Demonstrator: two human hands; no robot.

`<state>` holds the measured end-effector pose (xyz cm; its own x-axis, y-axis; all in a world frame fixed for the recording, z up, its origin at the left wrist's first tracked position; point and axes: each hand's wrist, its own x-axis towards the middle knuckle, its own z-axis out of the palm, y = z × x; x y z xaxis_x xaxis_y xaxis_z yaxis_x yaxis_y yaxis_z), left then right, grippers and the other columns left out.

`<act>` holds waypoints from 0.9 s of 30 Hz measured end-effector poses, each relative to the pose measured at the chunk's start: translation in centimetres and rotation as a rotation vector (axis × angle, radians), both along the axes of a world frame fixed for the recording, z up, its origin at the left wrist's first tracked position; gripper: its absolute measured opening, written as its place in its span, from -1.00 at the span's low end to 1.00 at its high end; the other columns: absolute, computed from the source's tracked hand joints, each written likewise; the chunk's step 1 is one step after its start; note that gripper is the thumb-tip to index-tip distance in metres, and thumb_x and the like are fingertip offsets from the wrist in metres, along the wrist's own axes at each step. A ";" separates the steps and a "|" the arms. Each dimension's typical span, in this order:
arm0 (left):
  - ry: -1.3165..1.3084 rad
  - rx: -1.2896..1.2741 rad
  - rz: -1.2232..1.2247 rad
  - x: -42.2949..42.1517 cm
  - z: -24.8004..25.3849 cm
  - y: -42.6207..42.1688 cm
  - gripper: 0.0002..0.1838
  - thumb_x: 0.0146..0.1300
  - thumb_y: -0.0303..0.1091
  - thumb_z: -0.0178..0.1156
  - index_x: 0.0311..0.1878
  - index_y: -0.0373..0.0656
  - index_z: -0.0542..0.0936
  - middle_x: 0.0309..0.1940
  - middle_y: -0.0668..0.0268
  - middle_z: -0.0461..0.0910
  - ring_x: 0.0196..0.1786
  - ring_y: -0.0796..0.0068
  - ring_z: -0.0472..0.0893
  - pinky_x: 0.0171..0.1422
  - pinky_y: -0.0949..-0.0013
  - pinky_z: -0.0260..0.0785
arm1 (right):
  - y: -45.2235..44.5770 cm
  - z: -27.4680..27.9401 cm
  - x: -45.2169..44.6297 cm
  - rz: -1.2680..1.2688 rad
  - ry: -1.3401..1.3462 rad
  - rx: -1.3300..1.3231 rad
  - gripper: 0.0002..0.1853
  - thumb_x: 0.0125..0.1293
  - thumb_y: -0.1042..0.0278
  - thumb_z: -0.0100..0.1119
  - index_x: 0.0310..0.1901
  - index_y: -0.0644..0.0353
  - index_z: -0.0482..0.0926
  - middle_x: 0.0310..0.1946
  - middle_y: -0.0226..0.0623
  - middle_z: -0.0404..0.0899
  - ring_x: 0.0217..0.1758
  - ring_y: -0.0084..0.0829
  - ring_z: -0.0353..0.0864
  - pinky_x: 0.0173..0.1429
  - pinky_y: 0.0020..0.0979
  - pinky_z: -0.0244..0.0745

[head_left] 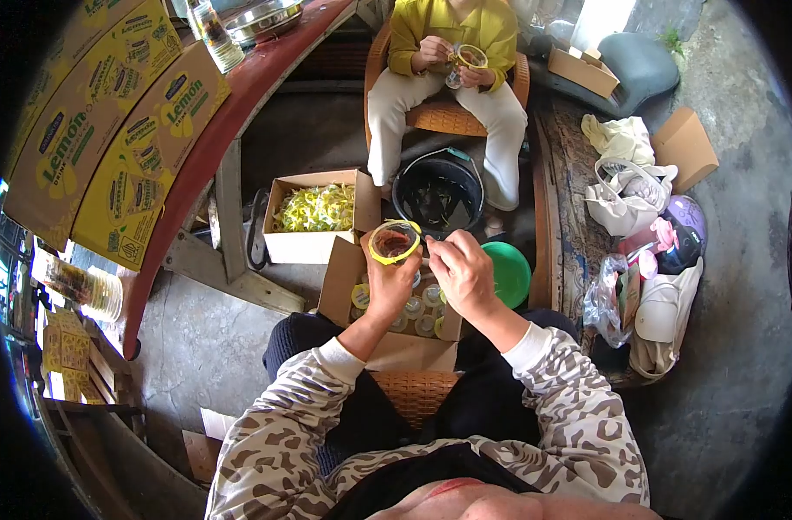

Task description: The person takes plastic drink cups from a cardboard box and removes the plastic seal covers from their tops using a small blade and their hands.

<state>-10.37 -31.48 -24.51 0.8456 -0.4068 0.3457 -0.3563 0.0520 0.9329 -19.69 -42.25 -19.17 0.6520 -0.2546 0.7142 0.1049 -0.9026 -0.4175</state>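
Note:
My left hand [391, 282] is wrapped round a small cup [394, 243] with a yellow rim and a dark reddish inside. Close to the cup's right side, my right hand [462, 270] has its fingers pinched together; whatever they hold is too small to make out. Below both hands, an open cardboard box [340, 282] holds several small cups with pale and yellow lids. Behind it to the left is another box [305, 247] full of yellow and green scraps. A black bucket [438, 192] with dark liquid lies beyond my hands, and a green basin [506, 274] sits to their right.
Across from me a seated person [452, 65] in a yellow top holds a similar cup. Lemon-printed cartons [110, 130] stand on a red-edged table [207, 143] at left. Bags and a cap [656, 319] lie on the bench at right.

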 end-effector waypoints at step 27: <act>0.157 -0.101 -0.247 -0.4 0.7 0.5 -0.54 0.19 -0.45 0.30 0.12 -0.22 0.36 0.02 0.23 0.45 0.10 0.44 0.50 0.24 0.34 0.39 | -0.4 -0.2 -0.5 -0.025 0.031 0.186 -0.85 0.11 0.61 0.34 -0.26 0.24 0.64 -0.43 -0.26 0.47 -0.40 -0.24 0.57 -0.32 -0.24 0.50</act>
<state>-10.74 -30.94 -23.79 0.7717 -0.5770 0.2676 -0.1731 0.2143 0.9613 -20.15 -42.67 -19.33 0.6651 -0.3964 0.6328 0.0682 -0.8117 -0.5801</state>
